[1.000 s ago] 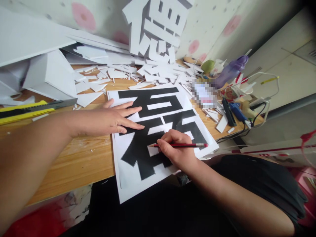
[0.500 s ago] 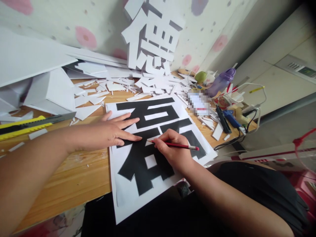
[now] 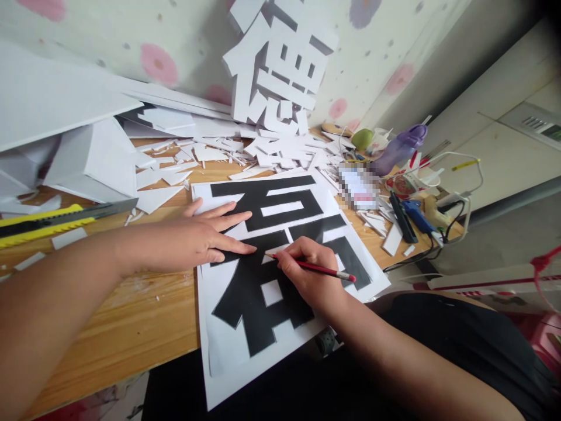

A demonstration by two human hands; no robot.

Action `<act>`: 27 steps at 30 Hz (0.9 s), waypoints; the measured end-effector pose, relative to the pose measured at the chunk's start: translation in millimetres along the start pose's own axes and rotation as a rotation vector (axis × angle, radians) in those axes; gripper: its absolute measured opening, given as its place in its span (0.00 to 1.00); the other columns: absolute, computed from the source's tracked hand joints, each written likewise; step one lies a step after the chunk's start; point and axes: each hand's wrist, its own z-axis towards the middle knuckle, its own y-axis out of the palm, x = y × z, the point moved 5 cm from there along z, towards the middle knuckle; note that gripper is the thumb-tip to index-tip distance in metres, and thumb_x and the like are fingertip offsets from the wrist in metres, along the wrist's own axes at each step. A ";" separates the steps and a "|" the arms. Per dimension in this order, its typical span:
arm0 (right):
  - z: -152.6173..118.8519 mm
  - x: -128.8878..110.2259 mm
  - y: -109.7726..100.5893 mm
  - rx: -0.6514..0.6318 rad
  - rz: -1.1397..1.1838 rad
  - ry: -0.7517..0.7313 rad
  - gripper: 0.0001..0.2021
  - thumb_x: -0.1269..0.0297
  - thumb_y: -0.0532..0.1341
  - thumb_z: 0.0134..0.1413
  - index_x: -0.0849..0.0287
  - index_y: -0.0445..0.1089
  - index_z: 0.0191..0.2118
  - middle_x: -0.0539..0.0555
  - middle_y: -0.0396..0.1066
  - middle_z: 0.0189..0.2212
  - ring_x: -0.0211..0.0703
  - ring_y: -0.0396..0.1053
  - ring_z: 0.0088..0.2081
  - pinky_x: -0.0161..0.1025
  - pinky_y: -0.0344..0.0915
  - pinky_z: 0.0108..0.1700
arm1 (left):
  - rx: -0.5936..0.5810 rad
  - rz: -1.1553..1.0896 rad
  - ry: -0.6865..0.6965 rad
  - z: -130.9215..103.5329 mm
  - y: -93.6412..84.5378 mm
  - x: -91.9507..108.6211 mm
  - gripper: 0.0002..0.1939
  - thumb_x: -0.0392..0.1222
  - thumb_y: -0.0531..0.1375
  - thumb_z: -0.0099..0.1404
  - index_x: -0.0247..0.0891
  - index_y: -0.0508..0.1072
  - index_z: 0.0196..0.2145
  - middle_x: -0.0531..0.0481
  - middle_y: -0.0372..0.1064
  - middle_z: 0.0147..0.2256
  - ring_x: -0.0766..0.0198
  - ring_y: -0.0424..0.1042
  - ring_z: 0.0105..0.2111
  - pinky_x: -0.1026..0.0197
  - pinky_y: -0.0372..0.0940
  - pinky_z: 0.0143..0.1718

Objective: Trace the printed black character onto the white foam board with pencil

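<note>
The left hand [image 3: 188, 240] splays (palm down); the right hand [image 3: 314, 273] pinches.

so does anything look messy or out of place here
Yes, a few things: the yellow cutter at the left has its bare blade exposed, white offcuts are strewn untidily across the back of the table, and the black-and-white sheet juts past the table's near edge.

The wooden table [image 3: 144, 316] bears a sheet [image 3: 252, 292] and white scraps [image 3: 284, 151].
</note>
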 end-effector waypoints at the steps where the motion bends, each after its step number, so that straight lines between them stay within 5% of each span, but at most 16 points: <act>1: -0.5 -0.9 0.0 -0.007 -0.001 -0.016 0.12 0.59 0.63 0.55 0.55 0.66 0.23 0.50 0.72 0.20 0.38 0.68 0.23 0.35 0.62 0.27 | 0.006 0.009 0.002 0.1 0.6 -0.1 0.28 0.40 0.58 0.72 0.78 0.68 0.60 0.67 0.34 0.76 0.40 0.34 0.76 0.21 0.30 0.69; 7: -2.6 -0.6 0.5 -0.064 0.032 -0.075 0.12 0.63 0.64 0.55 0.56 0.67 0.22 0.49 0.72 0.20 0.37 0.68 0.23 0.33 0.63 0.26 | 0.085 0.030 -0.028 0.7 3.2 3.3 0.25 0.41 0.54 0.74 0.76 0.72 0.58 0.64 0.37 0.77 0.40 0.35 0.76 0.18 0.36 0.68; 11: -2.7 0.3 1.4 -0.097 0.039 -0.105 0.11 0.65 0.65 0.55 0.56 0.69 0.22 0.49 0.72 0.20 0.36 0.67 0.23 0.33 0.62 0.26 | 0.221 0.011 -0.015 0.7 2.5 17.0 0.17 0.53 0.65 0.67 0.65 0.80 0.53 0.58 0.48 0.76 0.35 0.38 0.76 0.25 0.43 0.71; 16: -3.4 0.9 -1.6 -0.048 0.064 -0.112 0.12 0.64 0.65 0.55 0.56 0.69 0.22 0.50 0.73 0.20 0.37 0.68 0.23 0.34 0.63 0.26 | 0.321 0.065 0.068 -3.2 8.8 35.9 0.20 0.50 0.69 0.62 0.51 0.81 0.52 0.44 0.67 0.66 0.37 0.67 0.64 0.39 0.68 0.62; 21: -4.1 1.4 -2.1 -0.044 0.060 -0.132 0.12 0.63 0.64 0.56 0.56 0.70 0.23 0.50 0.74 0.21 0.38 0.69 0.23 0.34 0.64 0.26 | 0.294 0.089 0.069 -7.1 19.0 30.8 0.22 0.48 0.68 0.64 0.59 0.78 0.56 0.46 0.67 0.66 0.40 0.75 0.57 0.46 0.77 0.50; 27: -4.6 -0.2 0.0 -0.034 -0.015 -0.162 0.12 0.66 0.63 0.55 0.55 0.67 0.21 0.48 0.71 0.20 0.36 0.67 0.23 0.33 0.63 0.27 | 0.221 0.122 0.134 -6.9 19.6 28.8 0.27 0.44 0.65 0.66 0.70 0.73 0.59 0.54 0.61 0.71 0.39 0.66 0.66 0.43 0.74 0.56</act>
